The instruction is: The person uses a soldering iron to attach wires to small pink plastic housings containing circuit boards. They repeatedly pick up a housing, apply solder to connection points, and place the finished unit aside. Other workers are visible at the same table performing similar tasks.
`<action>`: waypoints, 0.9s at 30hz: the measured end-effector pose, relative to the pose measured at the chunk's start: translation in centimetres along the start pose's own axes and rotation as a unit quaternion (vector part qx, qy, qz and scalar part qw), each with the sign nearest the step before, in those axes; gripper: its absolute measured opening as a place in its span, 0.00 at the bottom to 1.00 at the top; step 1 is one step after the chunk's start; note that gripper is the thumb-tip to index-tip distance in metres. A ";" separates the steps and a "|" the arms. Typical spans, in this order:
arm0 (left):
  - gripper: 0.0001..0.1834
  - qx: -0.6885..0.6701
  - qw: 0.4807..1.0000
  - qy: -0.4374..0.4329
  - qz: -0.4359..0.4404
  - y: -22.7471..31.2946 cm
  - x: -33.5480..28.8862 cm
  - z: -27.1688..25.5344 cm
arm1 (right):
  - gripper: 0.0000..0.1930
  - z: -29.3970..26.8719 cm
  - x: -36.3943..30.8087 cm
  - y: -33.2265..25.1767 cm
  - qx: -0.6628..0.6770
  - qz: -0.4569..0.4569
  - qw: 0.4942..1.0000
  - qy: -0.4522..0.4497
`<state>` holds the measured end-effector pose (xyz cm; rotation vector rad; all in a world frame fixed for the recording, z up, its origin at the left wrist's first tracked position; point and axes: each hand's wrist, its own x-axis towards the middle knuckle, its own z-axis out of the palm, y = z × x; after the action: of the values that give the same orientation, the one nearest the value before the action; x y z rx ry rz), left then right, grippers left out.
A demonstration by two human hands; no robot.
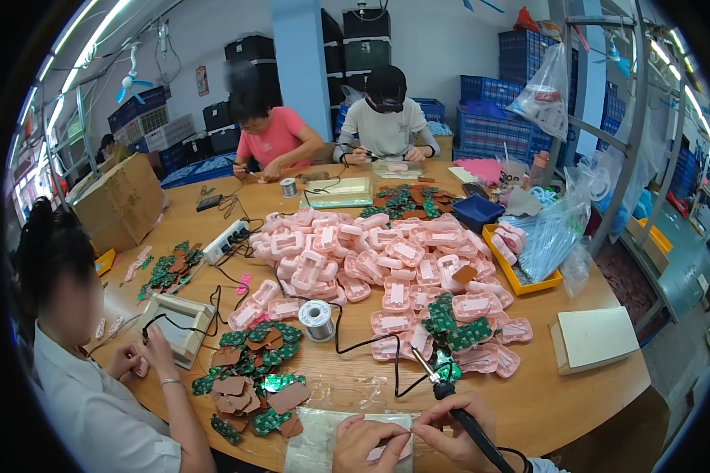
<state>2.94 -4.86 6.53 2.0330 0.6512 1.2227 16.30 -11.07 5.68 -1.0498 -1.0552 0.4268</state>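
table (548,386), hands (361,446) holding soldering iron (475,432), possibly casing (403,452)

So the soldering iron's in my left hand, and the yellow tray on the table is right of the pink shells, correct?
Not quite: the head view shows the soldering iron in your right hand. The yellow tray is right of the pink shells.

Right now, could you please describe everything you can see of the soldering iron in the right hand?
The soldering iron has a slim, silvery metallic shaft, a dark flared collar and a black, plastic-looking handle. It slants across the right hand, which holds it, tip aimed forward and left toward the pink casings; contact there is unclear.
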 end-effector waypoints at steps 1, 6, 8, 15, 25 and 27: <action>0.04 -0.007 1.000 -0.004 0.005 -0.1 0.0 0.0 | 0.12 0.1 0.1 0.0 0.004 0.000 1.000 0.002; 0.04 -0.015 1.000 -0.004 0.022 -0.4 -0.2 -0.1 | 0.14 -0.1 -0.1 0.2 -0.029 -0.014 0.999 -0.026; 0.04 -0.012 1.000 0.005 0.012 -0.5 -0.2 -0.2 | 0.15 -0.2 -0.1 0.4 -0.028 -0.017 0.999 -0.034; 0.04 -0.051 0.997 0.003 -0.061 -0.2 -0.6 -0.4 | 0.14 0.0 -0.6 0.8 0.001 0.010 0.999 -0.030; 0.06 0.137 0.991 0.000 0.007 -0.2 -0.6 -4.3 | 0.30 -5.4 -1.5 3.0 -0.163 -0.034 0.986 -0.030; 0.07 0.164 0.985 -0.022 -0.049 -0.3 -1.5 -4.8 | 0.18 -6.6 -2.8 2.4 -0.148 0.020 0.988 0.031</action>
<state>-2.05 -4.33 7.13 2.2553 0.9718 1.0655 21.11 -15.24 1.59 -1.3409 -1.0633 0.2715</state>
